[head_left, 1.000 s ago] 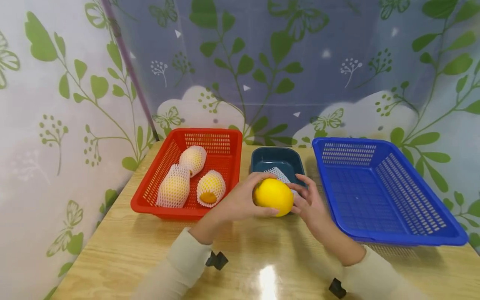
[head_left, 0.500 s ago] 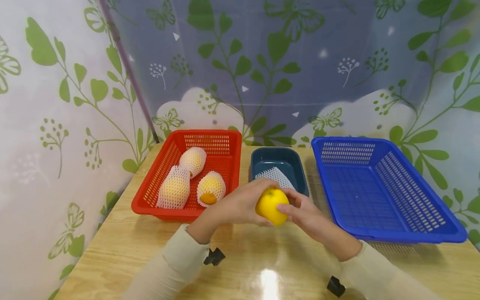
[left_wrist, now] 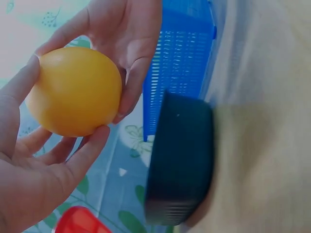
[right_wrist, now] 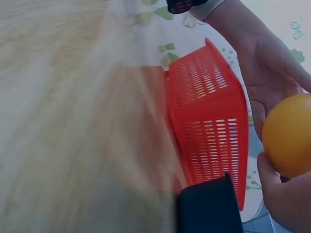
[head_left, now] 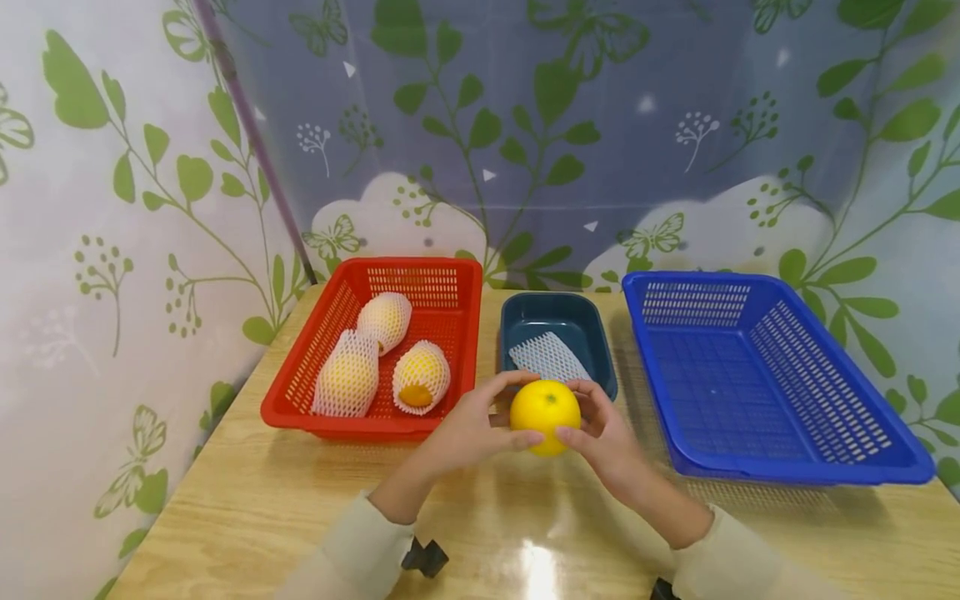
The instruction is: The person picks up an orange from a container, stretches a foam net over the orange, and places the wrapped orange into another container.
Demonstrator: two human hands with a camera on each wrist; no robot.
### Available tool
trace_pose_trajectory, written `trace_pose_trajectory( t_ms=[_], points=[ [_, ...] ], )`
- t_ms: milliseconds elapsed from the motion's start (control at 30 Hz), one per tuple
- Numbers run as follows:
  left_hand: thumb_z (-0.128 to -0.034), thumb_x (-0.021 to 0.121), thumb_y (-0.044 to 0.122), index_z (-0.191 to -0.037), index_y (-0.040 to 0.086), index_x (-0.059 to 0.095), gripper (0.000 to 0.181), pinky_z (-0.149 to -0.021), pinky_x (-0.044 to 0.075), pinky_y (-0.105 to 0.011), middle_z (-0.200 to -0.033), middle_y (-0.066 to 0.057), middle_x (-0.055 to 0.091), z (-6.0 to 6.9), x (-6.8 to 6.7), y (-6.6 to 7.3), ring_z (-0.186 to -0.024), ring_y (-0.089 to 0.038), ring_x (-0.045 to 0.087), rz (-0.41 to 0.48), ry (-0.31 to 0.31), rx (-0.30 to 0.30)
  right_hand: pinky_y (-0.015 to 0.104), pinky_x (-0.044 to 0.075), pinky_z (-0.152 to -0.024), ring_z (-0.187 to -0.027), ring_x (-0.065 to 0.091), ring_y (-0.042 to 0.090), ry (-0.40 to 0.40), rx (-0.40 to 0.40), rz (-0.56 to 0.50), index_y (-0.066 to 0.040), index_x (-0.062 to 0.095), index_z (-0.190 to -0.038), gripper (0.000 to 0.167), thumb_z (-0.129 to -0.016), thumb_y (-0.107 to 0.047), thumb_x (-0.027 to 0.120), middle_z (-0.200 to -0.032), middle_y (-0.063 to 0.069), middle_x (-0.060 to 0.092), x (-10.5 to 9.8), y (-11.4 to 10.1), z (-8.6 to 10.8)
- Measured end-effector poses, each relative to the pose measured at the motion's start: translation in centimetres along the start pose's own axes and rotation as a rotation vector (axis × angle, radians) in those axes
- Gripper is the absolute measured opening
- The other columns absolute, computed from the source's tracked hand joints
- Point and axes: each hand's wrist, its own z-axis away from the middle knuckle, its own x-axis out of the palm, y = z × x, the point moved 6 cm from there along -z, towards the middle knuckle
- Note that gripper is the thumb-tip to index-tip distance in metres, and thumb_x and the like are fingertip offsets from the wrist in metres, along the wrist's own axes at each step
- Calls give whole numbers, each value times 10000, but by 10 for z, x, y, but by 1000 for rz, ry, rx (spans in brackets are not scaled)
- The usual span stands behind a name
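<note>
Between both hands, above the table in front of the small dark green tray, is a round yellow-orange fruit. Its stem spot faces up in the head view. My left hand holds the fruit from the left, thumb in front and fingers behind. From the right, my right hand holds it with thumb and fingers curled about it. A white foam net lies flat inside the tray. In the right wrist view the fruit is cut off by the frame edge.
At left stands a red basket with three yellow fruits in foam nets; one net leaves a fruit's orange end showing. A large blue basket stands at right. Patterned cloth hangs behind the wooden table.
The fruit has been turned between the hands, so its stem spot now faces up. It has come slightly nearer, and more of the tray and foam net shows.
</note>
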Motion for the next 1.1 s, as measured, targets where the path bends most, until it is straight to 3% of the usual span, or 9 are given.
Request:
trace_pose_trajectory(
  t_ms=[333, 433, 567, 700, 800, 933, 1100],
  points=[
    [-830, 782, 167, -1366, 127, 489, 612, -896, 536, -323, -1347, -15, 525, 4, 2, -6, -1165, -267, 530, 53, 27, -20, 272, 541, -846, -1003, 596, 177, -53, -23, 42, -60, 404, -1274, 442, -901, -87, 640, -1212, 78, 535, 1, 4, 2],
    [-826, 788, 191, -1352, 146, 508, 598, -896, 538, -357, -1333, -3, 536, 5, 2, -9, -1168, -265, 531, 45, 27, -37, 271, 531, -874, -1058, 579, 161, -100, -76, 83, 9, 360, -1323, 523, -913, -120, 657, -1265, 106, 503, 0, 0, 2],
    [-830, 784, 219, -1337, 157, 523, 573, -889, 542, -346, -1315, 2, 546, 7, 5, -16, -1172, -262, 531, 33, 1, -53, 237, 476, -957, -1164, 538, 125, -184, -217, 213, 33, 307, -1390, 698, -873, -157, 735, -1360, 152, 432, -1, -8, 6],
    [-828, 783, 221, -1324, 149, 531, 561, -881, 544, -329, -1301, 0, 551, 9, 7, -20, -1160, -252, 533, 23, -9, -56, 228, 427, -1014, -1211, 515, 170, -222, -314, 424, -35, 350, -1407, 813, -768, -164, 835, -1375, 149, 439, 2, -12, 11],
    [-823, 787, 221, -1318, 151, 533, 561, -883, 544, -333, -1296, 5, 550, 10, 7, -20, -1158, -256, 531, 17, -6, -55, 240, 453, -989, -1187, 527, 198, -192, -296, 501, -91, 389, -1384, 790, -745, -138, 852, -1336, 115, 491, 4, -9, 13],
    [-823, 788, 229, -1318, 151, 531, 563, -887, 542, -333, -1303, 7, 547, 9, 8, -21, -1170, -272, 523, 22, -16, -57, 245, 492, -935, -1133, 556, 159, -148, -241, 477, -96, 418, -1333, 710, -759, -92, 834, -1277, 94, 533, 3, -4, 13],
    [-827, 784, 241, -1314, 153, 530, 556, -876, 545, -319, -1302, 10, 549, 8, 11, -25, -1166, -245, 526, 18, -39, -74, 282, 505, -929, -1133, 558, 150, -150, -228, 471, -70, 423, -1309, 705, -744, -87, 844, -1263, 108, 534, 2, -2, 13]
  ],
)
